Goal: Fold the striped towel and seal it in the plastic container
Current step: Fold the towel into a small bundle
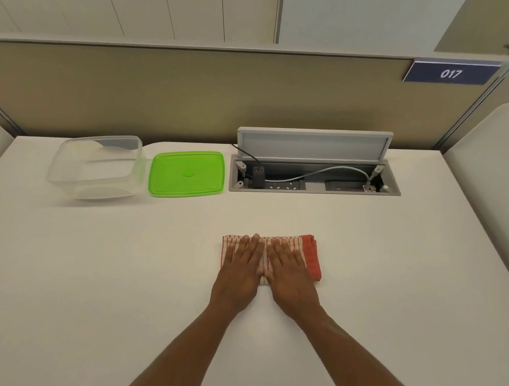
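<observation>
The striped towel point(314, 255), red and white, lies folded into a small rectangle on the white table point(82, 269), right of centre. Both my hands rest flat on top of it, side by side with fingers extended. My left hand point(239, 269) covers its left part, my right hand point(290, 275) its middle, and the red right edge stays uncovered. The clear plastic container point(95, 166) stands open and empty at the far left. Its green lid point(186, 173) lies flat on the table just to the right of it.
An open cable hatch point(315, 174) with its flap raised, plugs and a grey cable inside, sits in the table at the back right. A beige partition point(163, 95) with a blue "017" sign point(451, 73) runs behind the table. White seat backs flank both sides.
</observation>
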A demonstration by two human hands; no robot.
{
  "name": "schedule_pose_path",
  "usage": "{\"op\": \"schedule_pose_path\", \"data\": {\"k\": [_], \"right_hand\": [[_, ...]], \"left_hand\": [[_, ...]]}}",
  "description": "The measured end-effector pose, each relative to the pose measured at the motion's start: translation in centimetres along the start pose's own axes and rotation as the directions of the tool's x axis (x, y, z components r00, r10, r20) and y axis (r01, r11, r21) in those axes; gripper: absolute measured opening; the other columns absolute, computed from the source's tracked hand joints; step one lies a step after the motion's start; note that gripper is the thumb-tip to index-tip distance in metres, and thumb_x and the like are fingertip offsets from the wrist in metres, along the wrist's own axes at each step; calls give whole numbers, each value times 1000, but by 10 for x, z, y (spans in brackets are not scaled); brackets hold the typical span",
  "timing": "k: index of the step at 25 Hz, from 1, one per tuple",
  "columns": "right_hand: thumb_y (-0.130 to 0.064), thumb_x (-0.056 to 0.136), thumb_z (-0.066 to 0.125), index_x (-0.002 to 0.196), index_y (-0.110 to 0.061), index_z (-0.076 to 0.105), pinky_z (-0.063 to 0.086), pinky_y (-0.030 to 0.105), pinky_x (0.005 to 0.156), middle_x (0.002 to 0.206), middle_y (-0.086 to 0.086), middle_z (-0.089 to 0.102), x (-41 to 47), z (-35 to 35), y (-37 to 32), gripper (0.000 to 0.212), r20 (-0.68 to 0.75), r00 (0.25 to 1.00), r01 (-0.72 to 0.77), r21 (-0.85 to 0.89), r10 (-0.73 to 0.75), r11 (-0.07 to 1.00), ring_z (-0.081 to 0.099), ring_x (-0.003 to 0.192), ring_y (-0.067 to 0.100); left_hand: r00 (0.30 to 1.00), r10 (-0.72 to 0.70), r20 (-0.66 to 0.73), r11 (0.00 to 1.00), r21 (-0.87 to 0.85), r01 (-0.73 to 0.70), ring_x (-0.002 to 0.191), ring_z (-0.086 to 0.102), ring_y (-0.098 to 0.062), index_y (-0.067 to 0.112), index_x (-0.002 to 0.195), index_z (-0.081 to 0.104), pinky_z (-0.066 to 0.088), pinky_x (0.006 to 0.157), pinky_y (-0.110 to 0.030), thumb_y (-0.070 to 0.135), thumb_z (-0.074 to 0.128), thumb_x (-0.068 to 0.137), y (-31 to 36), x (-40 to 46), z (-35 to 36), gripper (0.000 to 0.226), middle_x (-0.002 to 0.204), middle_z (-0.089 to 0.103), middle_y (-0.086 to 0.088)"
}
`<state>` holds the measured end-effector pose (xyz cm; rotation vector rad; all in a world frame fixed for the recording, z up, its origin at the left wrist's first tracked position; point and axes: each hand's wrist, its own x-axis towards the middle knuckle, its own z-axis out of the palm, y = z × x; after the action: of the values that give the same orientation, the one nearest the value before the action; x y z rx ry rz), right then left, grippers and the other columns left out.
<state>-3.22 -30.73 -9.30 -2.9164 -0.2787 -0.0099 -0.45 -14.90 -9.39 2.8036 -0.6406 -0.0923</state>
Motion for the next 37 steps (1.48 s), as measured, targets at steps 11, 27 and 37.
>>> {"op": "schedule_pose_path", "data": {"k": [11, 27, 37], "right_hand": [[-45, 98, 26, 153, -13, 16, 2, 38, 118, 161, 6, 15, -8, -5, 21, 64, 41, 997, -57, -51, 59, 997, 6, 149, 21], [-28, 89, 48, 124, -10, 43, 54, 43, 76, 117, 10, 59, -2, -52, 29, 40, -51, 847, -521, 117, 529, 846, 62, 97, 29], [-18, 85, 54, 111, -5, 43, 52, 41, 75, 107, 16, 59, 12, -55, 32, 31, 270, 652, -746, 392, 708, 538, 62, 97, 37]], "left_hand": [[995, -99, 17, 995, 17, 99, 151, -6, -20, 18, 156, 8, -3, 120, -43, 46, 30, 94, -6, -10, 0, 71, 164, -3, -1], [846, -499, -186, 864, -37, 502, 126, 44, -32, 15, 148, 32, 41, 96, -49, 45, 47, 95, 0, -16, -34, 62, 149, 39, -11], [562, -817, 127, 520, -257, 815, 117, 52, -34, 9, 124, 46, 41, 96, -48, 38, 53, 92, 22, 0, -48, 43, 124, 52, -13]]}}
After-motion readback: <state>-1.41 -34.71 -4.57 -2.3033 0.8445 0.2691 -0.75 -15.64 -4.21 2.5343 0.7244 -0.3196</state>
